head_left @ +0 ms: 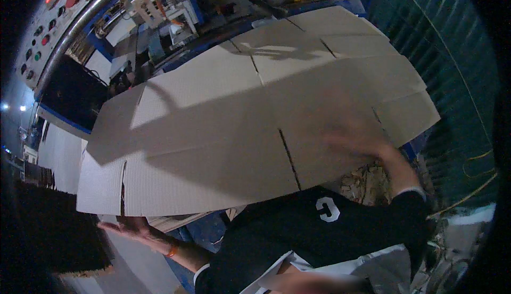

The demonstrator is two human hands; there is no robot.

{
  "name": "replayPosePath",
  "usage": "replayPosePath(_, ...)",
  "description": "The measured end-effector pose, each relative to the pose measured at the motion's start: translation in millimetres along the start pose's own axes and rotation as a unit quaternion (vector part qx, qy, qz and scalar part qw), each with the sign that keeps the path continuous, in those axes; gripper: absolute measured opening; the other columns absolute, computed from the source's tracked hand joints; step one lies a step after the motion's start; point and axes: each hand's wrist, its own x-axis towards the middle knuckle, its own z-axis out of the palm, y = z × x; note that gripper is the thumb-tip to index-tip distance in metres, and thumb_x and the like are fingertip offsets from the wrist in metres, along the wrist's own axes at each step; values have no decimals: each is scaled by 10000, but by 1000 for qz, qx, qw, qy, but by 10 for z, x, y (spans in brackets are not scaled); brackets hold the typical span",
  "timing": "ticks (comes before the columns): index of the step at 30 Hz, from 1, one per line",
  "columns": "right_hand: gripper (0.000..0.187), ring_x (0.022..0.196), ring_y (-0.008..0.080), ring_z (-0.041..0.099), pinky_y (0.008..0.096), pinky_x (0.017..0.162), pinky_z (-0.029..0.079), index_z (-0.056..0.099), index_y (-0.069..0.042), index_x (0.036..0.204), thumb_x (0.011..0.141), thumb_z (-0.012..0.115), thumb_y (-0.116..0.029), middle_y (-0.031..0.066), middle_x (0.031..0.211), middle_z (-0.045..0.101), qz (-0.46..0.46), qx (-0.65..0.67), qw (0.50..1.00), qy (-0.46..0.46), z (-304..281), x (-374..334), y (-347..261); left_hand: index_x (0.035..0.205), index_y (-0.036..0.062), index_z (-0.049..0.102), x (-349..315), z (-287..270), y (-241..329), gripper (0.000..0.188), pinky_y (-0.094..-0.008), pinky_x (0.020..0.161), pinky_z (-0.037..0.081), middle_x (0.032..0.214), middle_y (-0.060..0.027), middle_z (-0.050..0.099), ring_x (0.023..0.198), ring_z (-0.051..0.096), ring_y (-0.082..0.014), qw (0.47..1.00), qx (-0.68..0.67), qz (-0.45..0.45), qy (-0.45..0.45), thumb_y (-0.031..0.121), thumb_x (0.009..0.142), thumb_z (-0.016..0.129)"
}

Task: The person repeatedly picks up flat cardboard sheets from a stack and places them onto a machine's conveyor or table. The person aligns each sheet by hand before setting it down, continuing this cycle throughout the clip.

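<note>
A wide, flat cardboard box blank (213, 155) with dark slots and crease lines spreads across the middle of the view. My right hand (348, 131) is over its right part, smeared by motion, so its fingers cannot be made out. At the near left corner, my left hand (128, 229) is just below the sheet's edge, fingers stretched out to the left. Part of that hand is hidden by the cardboard. Whether it touches the underside cannot be told.
A control panel (50, 33) with red lights and several buttons stands at the far left beside a curved metal rail (85, 22). Machine parts (165, 11) lie beyond the sheet. Green corrugated metal (442, 70) rises at the right. A dark brown stack (53, 225) sits at the lower left.
</note>
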Motion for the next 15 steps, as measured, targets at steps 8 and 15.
replayPosePath(8, 543, 1084, 248, 496, 388, 927, 389, 389, -28, 1300, 819, 613, -142, 110, 1197, 536, -69, 531, 572, 622, -719, -688, 2109, 1288, 4, 386, 793, -614, -122, 570, -455, 984, 363, 1303, -136, 414, 1158, 435, -295, 977, 190, -87, 42, 341, 857, 548)
replayPosePath(15, 619, 1139, 209, 453, 317, 961, 369, 301, 13, 1342, 775, 538, 89, 135, 1279, 453, -285, 281, 698, 594, -1109, -820, 740, 1135, -46, 517, 401, -600, 177, 389, -344, 896, 392, 1104, -128, 543, 1017, 508, -209, 878, 467, -9, -102, 174, 825, 602)
